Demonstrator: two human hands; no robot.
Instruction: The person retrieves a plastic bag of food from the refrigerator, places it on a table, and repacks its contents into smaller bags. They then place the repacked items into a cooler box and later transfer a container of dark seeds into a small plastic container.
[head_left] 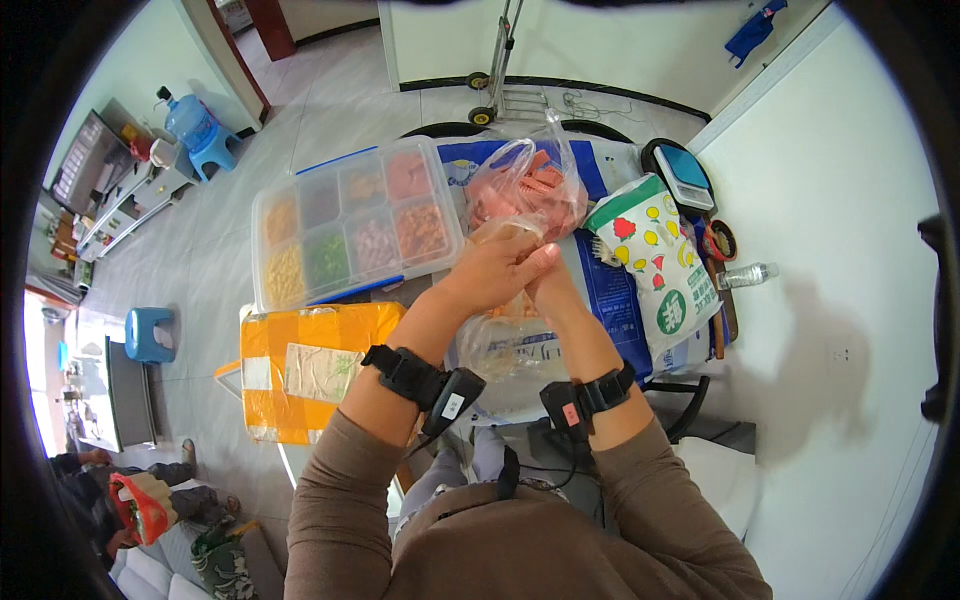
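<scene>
Over the middle of the table my left hand point(487, 268) and my right hand point(553, 292) meet, the left overlapping the right. Both are closed at the bunched top of a clear plastic bag point(503, 345); most of the right fingers are hidden behind the left hand. Something orange shows through the bag just below my hands. Right beyond my fingers stands another clear bag point(530, 190) full of pinkish-red pieces. To the left lies a lidded, divided clear box point(345, 205) with chopped foods in several colours, among them yellow, green, pink and orange-brown.
A taped orange parcel point(335, 375) sits in front of the box. On the right are a fruit-printed white bag point(655, 265), a kitchen scale point(684, 178), a tape roll point(718, 240) and a clear bottle point(748, 276). A hand truck point(497, 90) stands beyond. Another person sits at lower left.
</scene>
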